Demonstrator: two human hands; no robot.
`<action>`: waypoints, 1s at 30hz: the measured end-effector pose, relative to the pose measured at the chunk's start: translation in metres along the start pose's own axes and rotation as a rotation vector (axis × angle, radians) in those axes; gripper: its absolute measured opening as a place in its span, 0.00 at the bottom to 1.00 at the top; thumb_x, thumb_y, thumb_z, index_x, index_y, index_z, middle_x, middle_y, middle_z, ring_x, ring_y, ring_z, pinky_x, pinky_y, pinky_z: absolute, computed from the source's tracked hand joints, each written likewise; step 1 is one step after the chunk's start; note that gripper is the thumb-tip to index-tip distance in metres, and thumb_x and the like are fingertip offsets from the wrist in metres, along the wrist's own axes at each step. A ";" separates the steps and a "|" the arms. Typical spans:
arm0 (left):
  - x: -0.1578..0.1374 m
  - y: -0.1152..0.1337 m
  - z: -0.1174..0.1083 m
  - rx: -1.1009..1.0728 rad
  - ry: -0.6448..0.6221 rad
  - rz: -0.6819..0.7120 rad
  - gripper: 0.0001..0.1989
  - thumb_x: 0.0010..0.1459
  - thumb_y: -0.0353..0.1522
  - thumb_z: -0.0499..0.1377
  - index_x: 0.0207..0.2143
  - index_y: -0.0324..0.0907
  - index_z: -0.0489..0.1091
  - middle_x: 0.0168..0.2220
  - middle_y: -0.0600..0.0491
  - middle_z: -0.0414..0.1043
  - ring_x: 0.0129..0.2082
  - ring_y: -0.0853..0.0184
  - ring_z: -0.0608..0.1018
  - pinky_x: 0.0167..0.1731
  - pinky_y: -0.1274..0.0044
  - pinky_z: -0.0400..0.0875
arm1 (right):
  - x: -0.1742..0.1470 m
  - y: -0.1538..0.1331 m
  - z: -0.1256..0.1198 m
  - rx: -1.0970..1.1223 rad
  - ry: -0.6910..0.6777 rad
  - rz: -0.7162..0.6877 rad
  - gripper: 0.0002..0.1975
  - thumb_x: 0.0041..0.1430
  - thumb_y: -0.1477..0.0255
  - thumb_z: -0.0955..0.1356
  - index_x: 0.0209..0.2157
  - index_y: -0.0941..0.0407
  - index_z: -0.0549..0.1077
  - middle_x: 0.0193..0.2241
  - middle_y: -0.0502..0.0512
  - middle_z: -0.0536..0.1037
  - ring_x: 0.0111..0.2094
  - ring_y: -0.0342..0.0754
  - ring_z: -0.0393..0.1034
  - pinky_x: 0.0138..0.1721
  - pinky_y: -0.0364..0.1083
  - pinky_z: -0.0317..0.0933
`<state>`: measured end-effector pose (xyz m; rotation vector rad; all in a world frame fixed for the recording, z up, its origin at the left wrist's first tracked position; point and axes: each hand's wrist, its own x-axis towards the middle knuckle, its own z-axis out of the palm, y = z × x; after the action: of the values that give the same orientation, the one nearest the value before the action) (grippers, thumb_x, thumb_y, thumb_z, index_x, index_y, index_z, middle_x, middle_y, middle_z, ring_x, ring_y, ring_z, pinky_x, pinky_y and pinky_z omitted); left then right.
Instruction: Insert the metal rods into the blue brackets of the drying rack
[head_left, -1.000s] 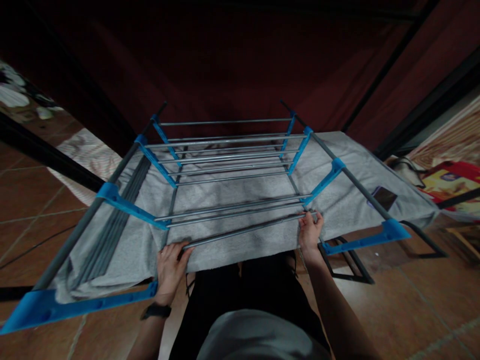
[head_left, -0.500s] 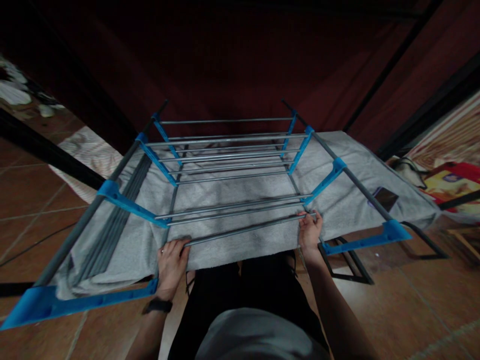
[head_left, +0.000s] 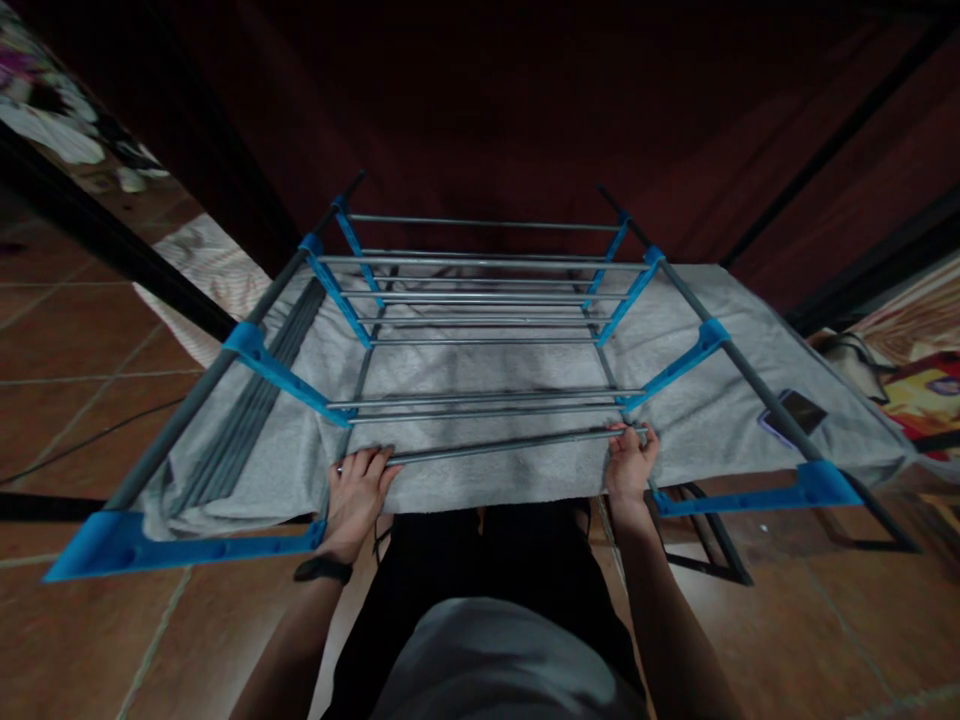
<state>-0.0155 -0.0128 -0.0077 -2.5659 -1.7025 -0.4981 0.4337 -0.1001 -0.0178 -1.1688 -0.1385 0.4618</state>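
A loose grey metal tube [head_left: 499,447] lies crosswise in front of me, with its left end slightly nearer to me. My left hand [head_left: 358,490] is closed over the tube's left end, and a wristband sits on that wrist. At the other end, my right hand [head_left: 630,462] pinches the tube between thumb and fingers, beside a side pole. Around both hands stands a partly built rack: grey side poles [head_left: 184,415], blue plastic brackets [head_left: 289,385] and several crossbars [head_left: 487,400]. The nearest blue brackets [head_left: 757,498] carry no crossbar between them.
A grey cloth [head_left: 480,365] covers the surface under the rack. Several loose tubes [head_left: 247,430] lie bundled at left. A phone [head_left: 795,415] rests on the cloth at right, near a side pole. Black metal frame legs [head_left: 709,540] stand on the tiled floor; a dark red panel [head_left: 480,120] rises behind.
The view has shifted, so the rack sits a little higher and further right. Both hands stay on the tube, which now lies somewhat closer to the neighbouring crossbars at its left end.
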 end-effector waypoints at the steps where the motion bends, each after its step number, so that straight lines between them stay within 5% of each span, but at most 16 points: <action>1: -0.001 0.000 0.001 0.004 -0.005 -0.004 0.21 0.68 0.45 0.50 0.54 0.47 0.72 0.49 0.44 0.74 0.51 0.51 0.71 0.52 0.59 0.61 | 0.000 0.000 0.000 -0.004 -0.001 -0.002 0.26 0.51 0.66 0.71 0.51 0.45 0.61 0.35 0.43 0.75 0.37 0.43 0.72 0.38 0.45 0.65; 9: -0.002 0.004 0.000 -0.027 -0.030 -0.028 0.19 0.70 0.38 0.47 0.56 0.44 0.70 0.50 0.45 0.72 0.53 0.53 0.69 0.54 0.59 0.58 | -0.001 -0.003 -0.001 -0.030 -0.034 -0.035 0.25 0.52 0.65 0.72 0.50 0.46 0.61 0.35 0.44 0.74 0.35 0.43 0.71 0.36 0.44 0.64; 30: -0.007 0.010 -0.002 0.092 -0.012 0.017 0.20 0.70 0.41 0.48 0.58 0.46 0.68 0.50 0.45 0.73 0.51 0.54 0.70 0.56 0.60 0.57 | 0.001 -0.003 -0.004 0.029 -0.097 -0.062 0.26 0.51 0.70 0.71 0.50 0.48 0.59 0.34 0.43 0.74 0.35 0.41 0.72 0.36 0.42 0.65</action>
<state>-0.0094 -0.0232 -0.0064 -2.5226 -1.6639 -0.3939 0.4371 -0.1039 -0.0172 -1.1104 -0.2511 0.4643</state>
